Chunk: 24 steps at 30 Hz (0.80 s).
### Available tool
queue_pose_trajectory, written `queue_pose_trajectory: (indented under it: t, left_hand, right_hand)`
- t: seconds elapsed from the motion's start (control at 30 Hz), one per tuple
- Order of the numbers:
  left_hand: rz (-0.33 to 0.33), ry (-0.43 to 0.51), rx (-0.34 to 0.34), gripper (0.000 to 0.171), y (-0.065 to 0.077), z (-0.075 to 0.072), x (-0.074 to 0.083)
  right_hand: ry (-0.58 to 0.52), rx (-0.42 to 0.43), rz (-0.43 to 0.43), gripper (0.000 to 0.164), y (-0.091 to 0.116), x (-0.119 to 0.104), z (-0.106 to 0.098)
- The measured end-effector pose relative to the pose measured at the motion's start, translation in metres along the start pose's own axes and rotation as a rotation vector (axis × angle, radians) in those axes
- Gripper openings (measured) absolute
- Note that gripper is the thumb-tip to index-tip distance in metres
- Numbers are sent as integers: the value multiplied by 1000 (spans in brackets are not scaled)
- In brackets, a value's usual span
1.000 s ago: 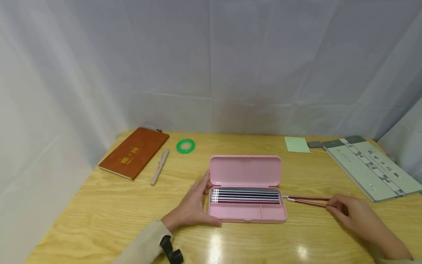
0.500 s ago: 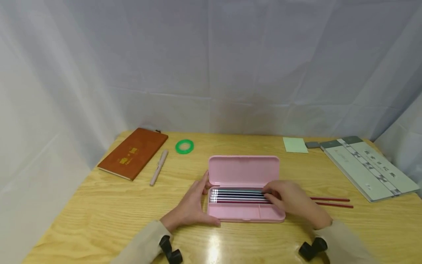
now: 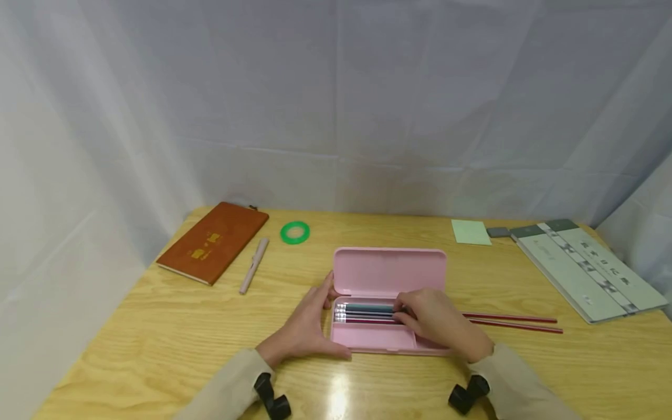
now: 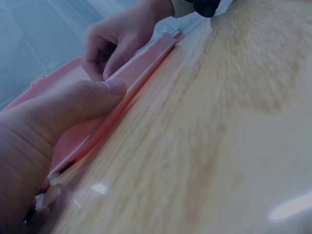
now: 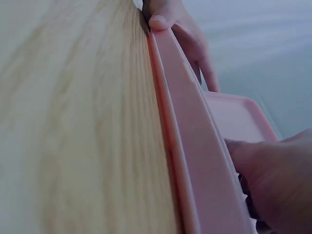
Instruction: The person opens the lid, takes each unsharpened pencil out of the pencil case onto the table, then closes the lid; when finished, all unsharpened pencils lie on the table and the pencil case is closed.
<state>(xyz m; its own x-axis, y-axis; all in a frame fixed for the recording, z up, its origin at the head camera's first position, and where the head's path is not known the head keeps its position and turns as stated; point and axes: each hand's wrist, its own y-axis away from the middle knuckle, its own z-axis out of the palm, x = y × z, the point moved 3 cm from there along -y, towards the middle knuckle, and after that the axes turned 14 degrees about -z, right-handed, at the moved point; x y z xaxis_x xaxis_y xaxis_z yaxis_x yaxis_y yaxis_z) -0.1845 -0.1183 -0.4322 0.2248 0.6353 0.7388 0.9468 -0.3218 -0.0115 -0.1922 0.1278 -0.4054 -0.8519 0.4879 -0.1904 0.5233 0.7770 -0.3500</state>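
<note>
A pink pencil case (image 3: 374, 338) lies with its lid (image 3: 389, 271) raised. Several pencils (image 3: 367, 308) with silvery eraser ends fill its long rear compartment. My left hand (image 3: 307, 326) holds the case's left end, thumb at the front edge and fingers at the back; the left wrist view shows the thumb (image 4: 109, 90) on the rim. Reaching into the case, my right hand (image 3: 438, 318) pinches pencils near their middle; how many is hidden by the fingers. Two dark red pencils (image 3: 517, 322) lie on the table at the right, their left ends behind that hand.
On the left of the wooden table (image 3: 173, 350) are a brown notebook (image 3: 214, 244), a pale pen (image 3: 254, 265) and a green tape ring (image 3: 295, 233). Sticky notes (image 3: 471, 231), a grey block (image 3: 498, 232) and a pale green book (image 3: 590, 271) lie at the right.
My right hand has let go of the two red pencils at the right and moved left into the case, sliding further left along the pencils. My left hand has stayed put.
</note>
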Motion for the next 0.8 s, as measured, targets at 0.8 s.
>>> queue_pose_trajectory:
  t: [0.8]
  left_hand:
    - [-30, -2, -5, 147, -2, 1, -1]
  right_hand:
    - [130, 116, 351, 19, 169, 42, -67]
